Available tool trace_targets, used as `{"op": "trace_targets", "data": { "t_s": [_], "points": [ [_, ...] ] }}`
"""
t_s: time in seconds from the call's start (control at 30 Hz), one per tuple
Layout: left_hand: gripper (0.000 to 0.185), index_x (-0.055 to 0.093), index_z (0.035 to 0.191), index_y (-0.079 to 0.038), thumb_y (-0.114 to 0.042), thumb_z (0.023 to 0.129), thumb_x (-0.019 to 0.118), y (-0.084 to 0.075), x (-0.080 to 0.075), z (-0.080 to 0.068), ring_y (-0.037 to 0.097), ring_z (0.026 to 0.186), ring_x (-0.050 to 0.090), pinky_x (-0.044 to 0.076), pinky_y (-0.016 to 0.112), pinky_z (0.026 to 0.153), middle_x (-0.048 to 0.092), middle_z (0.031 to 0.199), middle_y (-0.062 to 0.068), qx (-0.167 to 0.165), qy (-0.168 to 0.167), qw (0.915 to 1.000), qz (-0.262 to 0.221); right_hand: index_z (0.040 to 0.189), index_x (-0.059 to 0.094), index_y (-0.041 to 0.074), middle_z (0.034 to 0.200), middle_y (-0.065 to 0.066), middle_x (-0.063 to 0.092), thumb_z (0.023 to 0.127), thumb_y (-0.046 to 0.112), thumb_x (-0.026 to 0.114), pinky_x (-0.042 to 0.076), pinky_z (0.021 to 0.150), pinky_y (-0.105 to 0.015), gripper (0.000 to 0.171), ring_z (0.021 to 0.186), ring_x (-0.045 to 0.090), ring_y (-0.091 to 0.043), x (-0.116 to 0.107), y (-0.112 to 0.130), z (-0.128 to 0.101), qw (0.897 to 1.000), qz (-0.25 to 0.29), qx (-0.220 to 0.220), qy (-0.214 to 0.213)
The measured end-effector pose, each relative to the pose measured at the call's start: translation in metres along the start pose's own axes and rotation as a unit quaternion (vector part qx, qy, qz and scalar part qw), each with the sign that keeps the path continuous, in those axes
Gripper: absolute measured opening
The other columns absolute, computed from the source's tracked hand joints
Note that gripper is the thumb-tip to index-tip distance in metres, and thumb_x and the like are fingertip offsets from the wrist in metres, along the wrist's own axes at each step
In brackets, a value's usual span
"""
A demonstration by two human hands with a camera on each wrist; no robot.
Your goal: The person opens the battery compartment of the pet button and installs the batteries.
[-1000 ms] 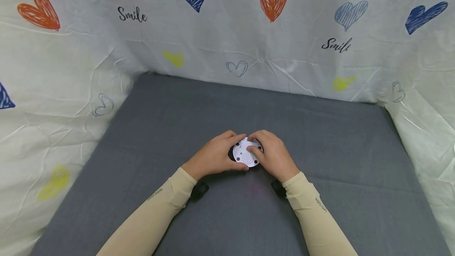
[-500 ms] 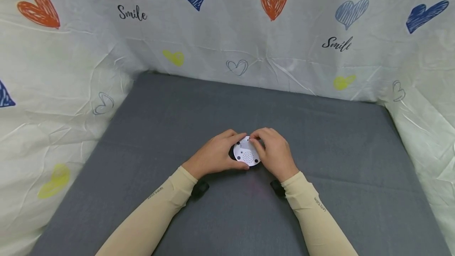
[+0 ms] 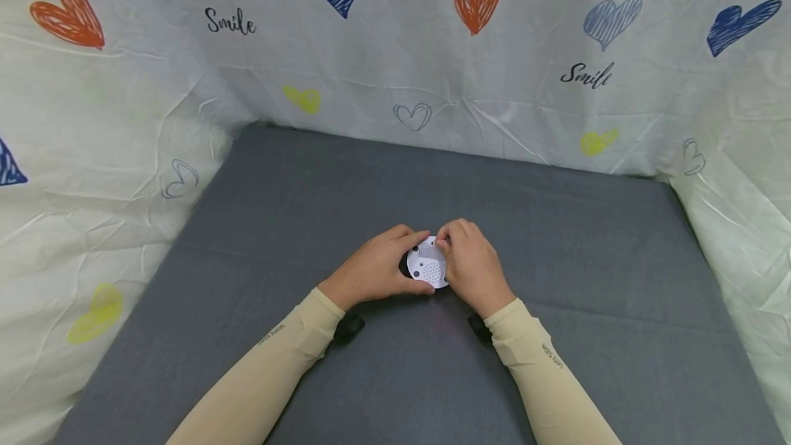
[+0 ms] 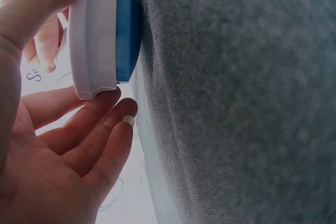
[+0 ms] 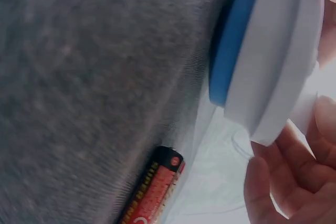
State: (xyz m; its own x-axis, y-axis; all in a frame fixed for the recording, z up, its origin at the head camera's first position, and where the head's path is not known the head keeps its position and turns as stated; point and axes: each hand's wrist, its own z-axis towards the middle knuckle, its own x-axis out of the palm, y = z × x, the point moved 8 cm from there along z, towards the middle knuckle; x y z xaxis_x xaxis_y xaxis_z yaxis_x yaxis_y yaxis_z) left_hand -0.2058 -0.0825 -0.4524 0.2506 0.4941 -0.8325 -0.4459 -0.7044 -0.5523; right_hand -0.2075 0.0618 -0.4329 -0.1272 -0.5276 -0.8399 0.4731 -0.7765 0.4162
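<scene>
A round white device (image 3: 426,268) with a perforated back lies blue face down on the grey cloth (image 3: 556,239). My left hand (image 3: 377,270) grips its left rim with the thumb at the near edge and the fingers at the far edge. In the left wrist view the white shell (image 4: 94,35) sits on its blue face (image 4: 127,30), with my fingers (image 4: 100,129) beside it. My right hand (image 3: 472,266) covers the device's right side, fingertips curled onto a recess at its far edge. The right wrist view shows the device (image 5: 273,51) gripped between those fingers (image 5: 273,182).
A red and black battery (image 5: 152,187) lies on the cloth close to the device; it is hidden in the head view. A white sheet printed with hearts (image 3: 395,53) walls the cloth on three sides. Black wrist cameras (image 3: 349,327) sit under both forearms.
My right hand has slid left over the device; its thumb left the perforated back and its fingertips curled onto the far edge. The left hand has held still.
</scene>
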Motion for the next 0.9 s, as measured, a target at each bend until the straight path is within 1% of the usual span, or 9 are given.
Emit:
{"op": "trace_targets", "data": {
  "t_s": [0.17,0.3,0.53,0.7,0.9],
  "points": [
    [0.099,0.053,0.161,-0.011,-0.056,0.082,0.092,-0.001,0.0,0.0,0.015,0.107,0.064,0.058,0.034,0.092,0.064,0.137,0.004,0.0,0.005,1.0,0.003,0.107,0.068,0.009,0.107,-0.008,0.068,0.105,0.013,0.072,0.057,0.086,-0.044,0.006,0.1,0.063,-0.026,-0.004,0.0,-0.002,0.999,0.04,-0.002,-0.001],
    [0.099,0.053,0.161,-0.011,-0.057,0.082,0.092,-0.001,0.0,0.0,0.015,0.109,0.064,0.058,0.034,0.093,0.064,0.137,0.004,-0.002,0.009,1.0,0.002,0.105,0.071,0.01,0.106,-0.007,0.07,0.101,0.013,0.078,0.056,0.087,-0.042,0.009,0.1,0.063,-0.025,-0.008,0.0,-0.002,0.999,0.048,-0.005,-0.002],
    [0.099,0.053,0.161,-0.011,-0.057,0.082,0.092,-0.001,-0.001,-0.001,0.015,0.11,0.065,0.058,0.034,0.094,0.064,0.136,0.003,-0.002,0.008,1.0,-0.002,0.103,0.074,0.012,0.102,-0.004,0.074,0.101,0.015,0.078,0.055,0.085,-0.041,0.006,0.097,0.064,-0.023,-0.01,-0.002,-0.001,0.998,0.06,0.001,-0.007],
    [0.099,0.053,0.161,-0.012,-0.057,0.082,0.092,-0.001,-0.001,0.0,0.015,0.111,0.065,0.058,0.035,0.095,0.064,0.136,0.003,-0.006,0.008,0.9999,-0.002,0.101,0.074,0.011,0.1,-0.005,0.075,0.099,0.012,0.08,0.056,0.085,-0.042,0.005,0.096,0.065,-0.023,-0.012,-0.002,0.0,0.998,0.066,-0.003,-0.017],
    [0.099,0.053,0.161,-0.013,-0.056,0.082,0.093,0.0,0.0,0.0,0.015,0.112,0.065,0.058,0.036,0.097,0.064,0.135,0.003,-0.011,0.01,0.9999,0.0,0.101,0.075,0.01,0.099,-0.006,0.075,0.101,0.012,0.078,0.057,0.085,-0.042,0.004,0.096,0.066,-0.023,-0.015,-0.004,-0.001,0.998,0.065,0.002,-0.02]
  ]
}}
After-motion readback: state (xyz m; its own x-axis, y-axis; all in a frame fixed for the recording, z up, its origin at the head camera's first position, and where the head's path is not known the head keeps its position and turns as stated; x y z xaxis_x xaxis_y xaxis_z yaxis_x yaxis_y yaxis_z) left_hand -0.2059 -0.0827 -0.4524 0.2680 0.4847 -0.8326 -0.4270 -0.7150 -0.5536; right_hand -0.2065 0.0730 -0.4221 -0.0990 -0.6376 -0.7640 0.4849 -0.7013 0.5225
